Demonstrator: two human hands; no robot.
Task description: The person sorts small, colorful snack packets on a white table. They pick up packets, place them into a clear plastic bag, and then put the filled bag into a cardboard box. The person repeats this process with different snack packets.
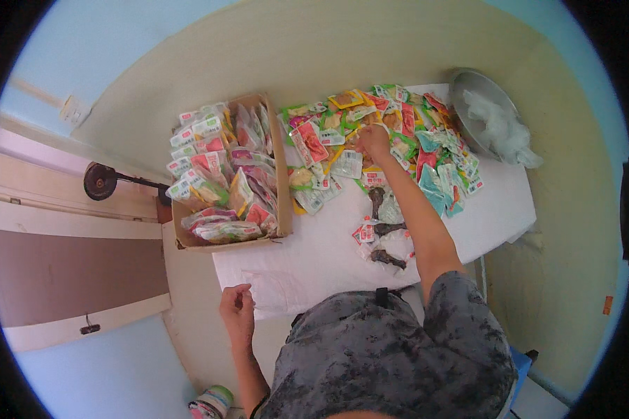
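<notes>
My right hand reaches into a spread pile of small sealed food packets on a white-covered table; whether its fingers grip a packet cannot be told. My left hand is held near the table's front left edge, fingers curled, with nothing visible in it. Left of the pile stands an open cardboard box filled with upright and stacked packets. Below my right hand, partly beside my forearm, lie several clear packs with dark pieces of food.
A metal bowl holding crumpled clear plastic sits at the table's back right. A wall runs behind the table. At left is a black fan-like object. A blue stool and a patterned container are low down.
</notes>
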